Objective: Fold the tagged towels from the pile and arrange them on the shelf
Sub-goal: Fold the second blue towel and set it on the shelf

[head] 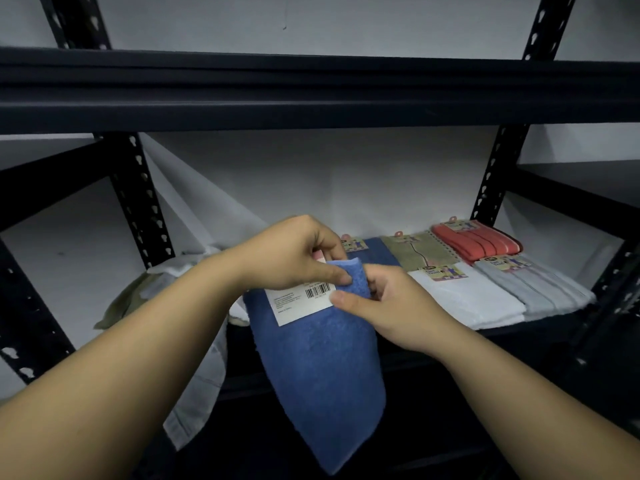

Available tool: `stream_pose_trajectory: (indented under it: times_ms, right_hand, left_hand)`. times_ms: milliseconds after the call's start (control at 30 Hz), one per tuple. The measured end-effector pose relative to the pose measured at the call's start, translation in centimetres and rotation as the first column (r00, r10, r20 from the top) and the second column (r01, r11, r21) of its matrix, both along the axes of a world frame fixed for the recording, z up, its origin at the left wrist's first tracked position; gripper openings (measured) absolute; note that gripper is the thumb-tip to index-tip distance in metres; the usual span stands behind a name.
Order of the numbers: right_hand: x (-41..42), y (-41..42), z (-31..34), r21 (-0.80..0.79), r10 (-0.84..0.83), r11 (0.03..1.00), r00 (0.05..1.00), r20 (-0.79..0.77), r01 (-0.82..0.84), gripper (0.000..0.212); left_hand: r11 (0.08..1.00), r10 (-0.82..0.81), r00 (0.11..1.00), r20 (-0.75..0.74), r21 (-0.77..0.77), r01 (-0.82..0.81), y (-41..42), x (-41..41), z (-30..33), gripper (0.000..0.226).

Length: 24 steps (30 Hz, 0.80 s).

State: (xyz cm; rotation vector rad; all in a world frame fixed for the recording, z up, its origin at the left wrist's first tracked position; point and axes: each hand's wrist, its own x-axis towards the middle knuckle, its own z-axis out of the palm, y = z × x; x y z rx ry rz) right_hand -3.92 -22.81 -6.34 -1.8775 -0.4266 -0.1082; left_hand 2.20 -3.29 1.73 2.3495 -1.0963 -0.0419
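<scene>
A blue towel [325,372] hangs in front of the dark shelf [536,327], folded over at its top, with a white barcode tag [298,303] on its upper left. My left hand [294,254] pinches the towel's top edge and the tag from above. My right hand [391,303] grips the folded top right corner, thumb touching the tag. Folded tagged towels lie in rows on the shelf to the right: dark blue [377,252], olive [422,251], coral [478,240], white [467,296] and pale grey [540,289].
A loose pile of white and olive cloth [162,289] sits at the shelf's left, one white piece [197,393] hanging over the edge. A black shelf beam [311,95] runs overhead. Perforated uprights [142,199] [495,171] stand at both sides.
</scene>
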Motion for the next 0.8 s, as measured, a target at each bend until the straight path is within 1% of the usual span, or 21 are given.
stream_pose_trajectory:
  times_ms: [67,133,233,400,500,567,600,667,733,800]
  right_hand:
    - [0.3,-0.2,-0.6,0.005,-0.047,0.999,0.999,0.006,0.047,0.003]
    - [0.5,-0.5,-1.5,0.019,-0.052,0.998,0.998,-0.033,0.052,0.01]
    - [0.6,-1.4,-3.9,0.043,-0.009,0.999,0.99,-0.143,0.015,0.012]
    - [0.1,-3.4,-9.3,-0.106,0.024,0.993,0.956,-0.292,-0.058,0.021]
    - [-0.5,-4.8,-11.4,-0.142,0.043,0.984,0.922,-0.385,-0.106,0.025]
    - [-0.7,-5.5,-11.9,-0.143,0.066,0.98,0.905,-0.421,-0.138,0.028]
    - [-0.8,-5.9,-11.8,-0.134,0.075,0.98,0.895,-0.439,-0.148,0.026]
    - [-0.7,-6.9,-11.2,-0.111,0.09,0.981,0.881,-0.465,-0.159,0.025]
    - [-0.5,-7.9,-10.2,-0.098,0.082,0.984,0.874,-0.48,-0.147,0.031]
    - [0.0,-9.0,-9.3,-0.058,0.054,0.994,0.87,-0.49,-0.095,0.036]
  left_hand:
    - [1.0,-0.016,1.0,-0.003,0.009,0.016,0.0,0.1,0.1,0.009]
    - [1.0,-0.01,1.0,0.007,0.021,0.009,0.2,0.4,0.2,0.008]
    - [0.999,0.043,0.999,0.026,0.01,-0.043,0.5,0.7,0.3,0.01]
    - [0.988,0.147,0.986,0.075,-0.062,-0.142,1.5,1.4,1.0,0.012]
    - [0.974,0.219,0.969,0.113,-0.086,-0.21,2.2,1.9,1.3,0.011]
    - [0.958,0.264,0.959,0.098,-0.14,-0.25,2.9,2.7,1.2,0.013]
    - [0.949,0.288,0.954,0.083,-0.158,-0.273,3.2,3.1,1.0,0.015]
    - [0.928,0.346,0.937,0.055,-0.167,-0.333,4.0,4.1,0.5,0.018]
    - [0.901,0.411,0.911,0.035,-0.168,-0.4,5.1,5.0,-0.3,0.022]
    - [0.859,0.49,0.872,0.004,-0.17,-0.482,6.4,5.6,-1.4,0.023]
